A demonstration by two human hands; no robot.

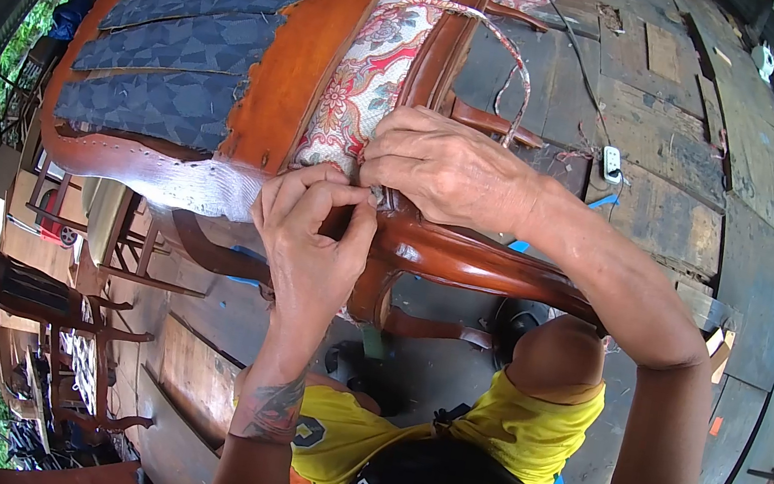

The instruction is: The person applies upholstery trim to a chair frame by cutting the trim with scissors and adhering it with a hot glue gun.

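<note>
A carved wooden chair or sofa frame (465,263) with glossy brown finish lies on its side before me. A floral fabric panel (356,85) in red, white and grey runs along it. My left hand (314,225) is closed in a pinch at the panel's lower corner; what lies between thumb and finger is too small to name. Against the same corner, beside the left, my right hand (444,170) presses with curled fingers, which hide what they grip. A patterned trim cord (515,60) loops off the panel and passes down behind my right hand.
Blue patterned fabric strips (186,43) cover the frame's other side. A white power socket (612,164) with a cable lies on the plank floor (672,135). Wooden chairs (59,302) stand at the left. My knee (559,359) is close below the frame.
</note>
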